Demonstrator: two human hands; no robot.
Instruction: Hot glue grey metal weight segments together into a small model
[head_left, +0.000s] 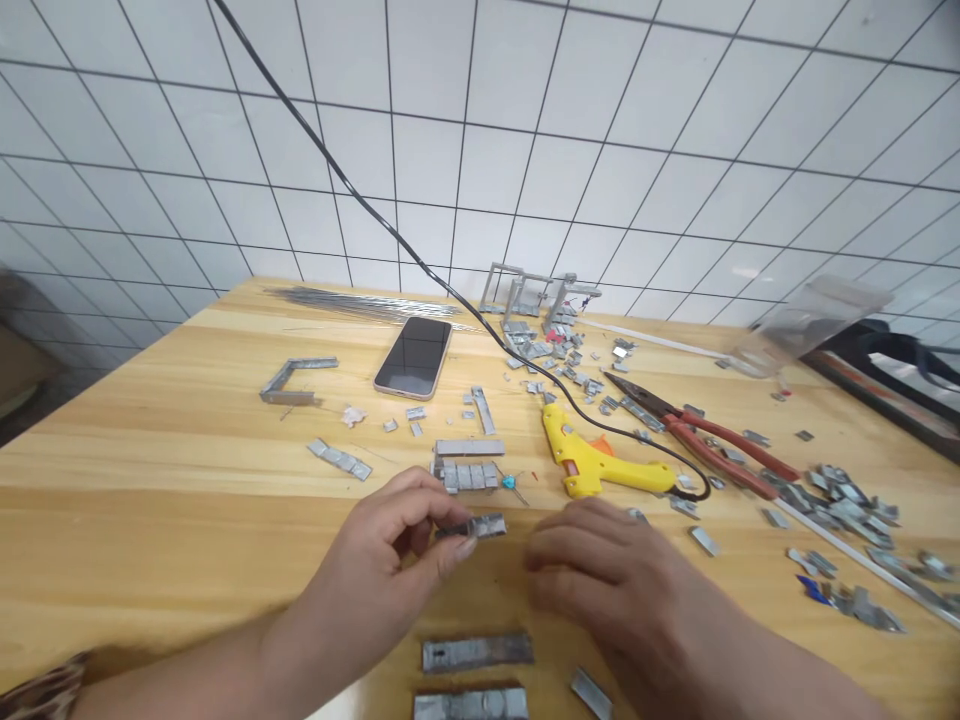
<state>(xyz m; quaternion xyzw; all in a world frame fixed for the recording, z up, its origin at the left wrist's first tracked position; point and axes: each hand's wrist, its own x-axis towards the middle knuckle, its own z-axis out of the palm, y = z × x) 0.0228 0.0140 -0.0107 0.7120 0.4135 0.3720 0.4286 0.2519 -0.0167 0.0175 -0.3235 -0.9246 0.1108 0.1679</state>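
While the left hand (382, 545) pinches a short, flat, grey metal strip (491, 525) between thumb and fingers, the right hand (619, 570) curls just beside it at three o'clock, its fingers bent close together; I cannot tell if they hold anything. Counting round from the strip, a row of small silver metal squares (470, 477) sits at twelve o'clock, a yellow plastic glue gun (600, 468) at two, and a long, flat, grey metal bar (477, 653) at six. Some parts look made: the squares sit side by side, and a three-sided grey metal frame (277, 379) at ten o'clock looks joined. Many bits are loose, like the silver metal scraps (847, 494) heaped at three.
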